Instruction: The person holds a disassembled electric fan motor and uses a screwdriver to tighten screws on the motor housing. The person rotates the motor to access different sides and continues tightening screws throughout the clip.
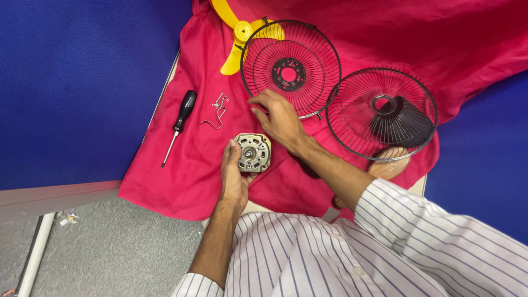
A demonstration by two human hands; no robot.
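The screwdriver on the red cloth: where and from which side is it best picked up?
Probably by the black handle, the thick upper end, coming from above with the right hand. The screwdriver lies flat, apart from the screws, and its thin shaft offers little grip.

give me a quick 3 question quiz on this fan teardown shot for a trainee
1. True or false: the left hand holds the fan motor.
2. What lies nearest the screwdriver: A) the small screws, B) the front grille, C) the rear grille?
3. What colour is the fan blade at the top of the red cloth?

Key
1. True.
2. A.
3. Yellow.

The right hand reaches toward the screws, holding nothing visible.
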